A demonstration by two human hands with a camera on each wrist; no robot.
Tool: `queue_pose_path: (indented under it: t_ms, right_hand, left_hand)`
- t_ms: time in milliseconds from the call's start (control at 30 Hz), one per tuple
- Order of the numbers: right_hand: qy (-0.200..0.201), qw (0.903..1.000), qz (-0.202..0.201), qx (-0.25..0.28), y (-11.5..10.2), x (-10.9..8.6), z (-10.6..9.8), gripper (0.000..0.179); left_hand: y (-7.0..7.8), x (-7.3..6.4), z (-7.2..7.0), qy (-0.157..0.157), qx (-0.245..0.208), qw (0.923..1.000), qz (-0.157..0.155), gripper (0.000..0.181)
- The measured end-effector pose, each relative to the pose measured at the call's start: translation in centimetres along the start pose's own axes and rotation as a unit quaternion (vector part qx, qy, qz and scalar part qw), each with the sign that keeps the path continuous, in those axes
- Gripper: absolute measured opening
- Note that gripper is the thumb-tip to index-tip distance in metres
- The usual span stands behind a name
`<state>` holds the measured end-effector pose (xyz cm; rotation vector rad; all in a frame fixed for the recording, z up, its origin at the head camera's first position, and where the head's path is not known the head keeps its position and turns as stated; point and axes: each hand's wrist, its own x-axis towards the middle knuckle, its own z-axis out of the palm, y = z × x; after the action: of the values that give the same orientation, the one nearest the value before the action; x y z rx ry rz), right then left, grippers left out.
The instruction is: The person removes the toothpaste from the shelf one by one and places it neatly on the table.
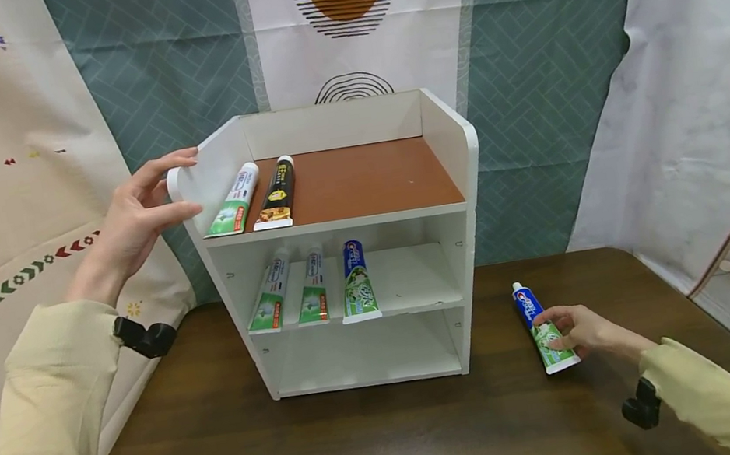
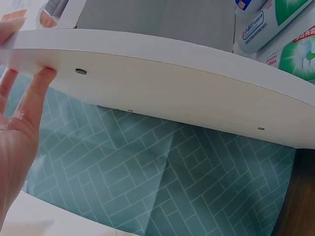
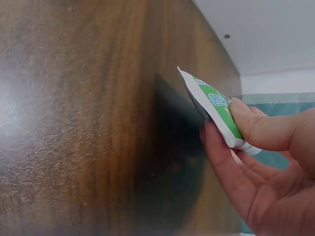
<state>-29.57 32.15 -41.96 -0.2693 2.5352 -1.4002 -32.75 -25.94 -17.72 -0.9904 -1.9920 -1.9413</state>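
At the right of the table, my right hand (image 1: 584, 330) pinches a blue-and-green toothpaste tube (image 1: 535, 324) between thumb and fingers. In the right wrist view the tube's flat end (image 3: 209, 105) is tilted, with a dark shadow on the wood beside it. My left hand (image 1: 135, 215) holds the left side panel of a white shelf (image 1: 350, 222) near its upper front edge. Seen from the left wrist, fingertips (image 2: 45, 73) press the panel's outer face while another digit reaches over its edge. A green-and-white tube (image 1: 236, 199) and a black tube (image 1: 278, 193) lie on the brown top.
On the middle level lie two green-and-white tubes (image 1: 272, 292) and another blue-and-green tube (image 1: 357, 284), side by side. The shelf's low side walls and back board rise around its top. A dark wooden table (image 1: 369, 447) carries the shelf, and patterned cloths (image 1: 171, 68) hang behind.
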Motion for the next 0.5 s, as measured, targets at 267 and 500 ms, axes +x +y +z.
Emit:
queue_pose_path:
  t_ms: [267,500]
  right_hand:
    - [-0.005,0.9998,-0.002,-0.017,0.72,0.38,0.32,0.042]
    - [0.005,0.9997,0.015,-0.019,0.88,0.65,0.37,0.042]
  left_hand:
    - [-0.02,0.01,0.0,0.001,-0.002,1.0,0.001,0.053]
    - [0.04,0.04,0.06,0.0,-0.001,1.0,0.0,0.053]
